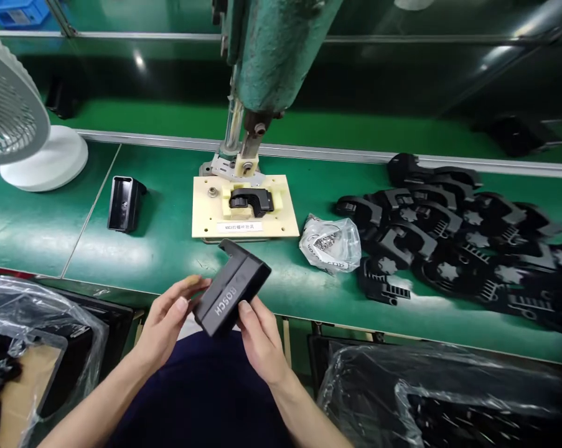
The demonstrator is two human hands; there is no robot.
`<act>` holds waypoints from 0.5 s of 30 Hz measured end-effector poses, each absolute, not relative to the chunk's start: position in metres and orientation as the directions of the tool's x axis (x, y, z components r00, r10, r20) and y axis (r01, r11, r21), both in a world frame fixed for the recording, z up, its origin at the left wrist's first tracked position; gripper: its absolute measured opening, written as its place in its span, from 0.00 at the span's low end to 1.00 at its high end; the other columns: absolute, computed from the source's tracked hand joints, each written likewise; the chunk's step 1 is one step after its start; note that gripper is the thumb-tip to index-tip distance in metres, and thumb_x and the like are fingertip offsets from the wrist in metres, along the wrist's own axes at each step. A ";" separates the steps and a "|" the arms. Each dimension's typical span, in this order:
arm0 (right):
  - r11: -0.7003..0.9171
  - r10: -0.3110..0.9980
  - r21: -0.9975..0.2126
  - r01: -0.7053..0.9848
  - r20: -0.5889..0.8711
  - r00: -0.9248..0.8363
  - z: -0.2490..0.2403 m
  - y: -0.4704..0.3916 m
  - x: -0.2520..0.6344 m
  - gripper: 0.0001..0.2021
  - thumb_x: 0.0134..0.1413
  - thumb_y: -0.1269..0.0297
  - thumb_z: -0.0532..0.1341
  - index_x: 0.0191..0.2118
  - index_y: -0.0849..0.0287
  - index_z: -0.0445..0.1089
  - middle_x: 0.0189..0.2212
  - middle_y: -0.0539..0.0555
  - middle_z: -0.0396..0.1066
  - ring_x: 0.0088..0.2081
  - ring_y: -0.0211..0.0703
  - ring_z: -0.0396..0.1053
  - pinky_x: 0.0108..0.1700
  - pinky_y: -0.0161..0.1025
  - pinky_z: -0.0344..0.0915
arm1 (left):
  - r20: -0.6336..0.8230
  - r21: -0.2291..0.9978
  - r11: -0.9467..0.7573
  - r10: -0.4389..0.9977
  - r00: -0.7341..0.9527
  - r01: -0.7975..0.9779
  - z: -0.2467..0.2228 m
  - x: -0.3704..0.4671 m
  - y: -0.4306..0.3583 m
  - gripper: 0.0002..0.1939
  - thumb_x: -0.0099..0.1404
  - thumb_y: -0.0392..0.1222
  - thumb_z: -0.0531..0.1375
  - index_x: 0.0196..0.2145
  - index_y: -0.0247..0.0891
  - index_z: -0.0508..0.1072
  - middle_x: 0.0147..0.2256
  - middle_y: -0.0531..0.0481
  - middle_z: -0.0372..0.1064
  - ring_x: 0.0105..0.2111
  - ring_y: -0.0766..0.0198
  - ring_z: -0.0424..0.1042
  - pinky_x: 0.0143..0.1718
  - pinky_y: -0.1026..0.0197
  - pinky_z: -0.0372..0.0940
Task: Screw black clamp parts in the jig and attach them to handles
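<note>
A black plastic housing (231, 289) marked BOSCH is held tilted in front of my body, above the bench's near edge. My left hand (168, 314) grips its left end between thumb and fingers. At its lower right side, my right hand (259, 336) holds it with the thumb on the face. Beyond the housing, a cream fixture plate (203, 218) lies under the press, with a curved black part (257, 200) seated in its nest. Another black housing (123, 205), its hollow side showing, rests on the bench to the left.
A green press column (276, 56) rises behind the fixture. Right of the plate lie an open plastic bag (330, 246) of small metal pieces and a heap of black parts (439, 218). A white fan (51, 158) stands left. Plastic-lined bins (369, 386) sit below the bench's front edge.
</note>
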State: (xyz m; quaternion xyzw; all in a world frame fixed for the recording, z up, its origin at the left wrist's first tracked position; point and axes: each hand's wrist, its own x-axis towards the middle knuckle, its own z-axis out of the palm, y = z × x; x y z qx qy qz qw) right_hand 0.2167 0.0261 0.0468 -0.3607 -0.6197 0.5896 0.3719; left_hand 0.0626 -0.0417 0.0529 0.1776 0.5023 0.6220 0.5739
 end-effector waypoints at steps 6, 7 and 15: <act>0.497 0.793 -0.828 0.259 0.311 -0.524 0.053 0.010 0.211 0.14 0.64 0.70 0.52 0.25 0.59 0.62 0.18 0.47 0.61 0.19 0.33 0.60 0.24 0.34 0.58 | -0.467 0.584 0.375 0.880 0.080 -0.720 0.051 0.070 -0.045 0.36 0.55 0.61 0.65 0.55 0.37 0.69 0.58 0.37 0.63 0.61 0.45 0.59 0.63 0.48 0.54; 0.602 0.754 -0.740 0.300 0.403 -0.518 0.054 0.011 0.211 0.12 0.63 0.70 0.55 0.26 0.60 0.64 0.18 0.48 0.64 0.20 0.33 0.62 0.26 0.34 0.60 | -0.461 0.571 0.354 0.885 0.068 -0.741 0.048 0.070 -0.048 0.37 0.54 0.61 0.65 0.56 0.38 0.69 0.58 0.38 0.64 0.60 0.45 0.61 0.62 0.48 0.56; 0.633 0.747 -0.355 0.688 0.513 -0.423 0.099 0.147 0.215 0.13 0.60 0.68 0.55 0.48 0.65 0.70 0.46 0.62 0.73 0.42 0.47 0.73 0.39 0.40 0.70 | -0.465 0.689 0.245 0.872 -0.157 -0.682 0.041 0.041 -0.070 0.41 0.47 0.59 0.71 0.55 0.38 0.68 0.39 0.45 0.74 0.37 0.59 0.74 0.42 0.61 0.71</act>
